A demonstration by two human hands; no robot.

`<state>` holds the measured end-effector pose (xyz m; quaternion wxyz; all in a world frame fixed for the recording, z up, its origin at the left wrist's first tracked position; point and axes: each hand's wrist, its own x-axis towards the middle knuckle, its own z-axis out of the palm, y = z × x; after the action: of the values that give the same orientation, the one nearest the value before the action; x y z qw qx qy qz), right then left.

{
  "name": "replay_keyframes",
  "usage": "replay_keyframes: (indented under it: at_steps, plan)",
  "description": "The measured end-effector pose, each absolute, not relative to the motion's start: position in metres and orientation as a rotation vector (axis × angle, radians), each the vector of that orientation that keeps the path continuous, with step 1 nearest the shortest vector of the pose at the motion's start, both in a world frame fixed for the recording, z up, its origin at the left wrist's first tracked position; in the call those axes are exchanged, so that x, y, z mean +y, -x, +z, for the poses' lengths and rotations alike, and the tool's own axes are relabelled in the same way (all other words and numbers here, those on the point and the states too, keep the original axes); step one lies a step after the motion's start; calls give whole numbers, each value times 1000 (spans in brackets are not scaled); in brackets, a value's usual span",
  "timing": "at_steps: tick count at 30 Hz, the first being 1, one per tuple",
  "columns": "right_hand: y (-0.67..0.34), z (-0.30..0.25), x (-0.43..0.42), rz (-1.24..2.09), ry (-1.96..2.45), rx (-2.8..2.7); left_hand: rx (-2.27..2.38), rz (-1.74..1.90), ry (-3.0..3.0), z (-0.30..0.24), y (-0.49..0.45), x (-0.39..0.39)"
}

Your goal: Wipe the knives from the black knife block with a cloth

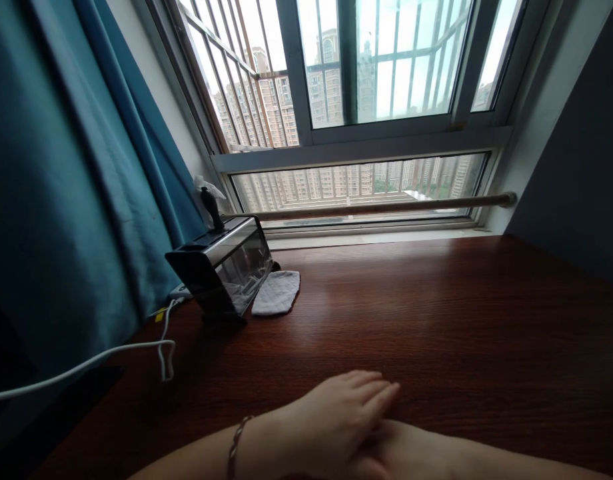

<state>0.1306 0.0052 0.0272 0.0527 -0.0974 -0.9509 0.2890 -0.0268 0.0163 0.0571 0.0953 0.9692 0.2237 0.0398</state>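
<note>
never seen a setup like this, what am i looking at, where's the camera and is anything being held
There's no machine here, just a person's two bare hands. The one picture comes from a camera worn on the head, looking forward and down. The left hand, with a bracelet at its wrist, lies over the right hand, which is partly hidden. No held object shows. On the wooden table are a black box with a clear front, a white cloth beside it, and a white cable at left.
</note>
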Motion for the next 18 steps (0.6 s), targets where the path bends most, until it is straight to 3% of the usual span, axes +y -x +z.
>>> replay_keyframes:
  at_steps: [3,8,12,18]
  plan:
    - [-132,48,17,637,221,-2977,1302,175,-2968,49,46,47]
    - [-145,64,25,452,246,-3071,2328,-71,-2654,28,95,104]
    - [-151,57,32,431,308,-3037,2501,-175,-2409,22,127,129]
    - [-155,54,45,298,455,-2949,2320,-176,-2499,29,120,125]
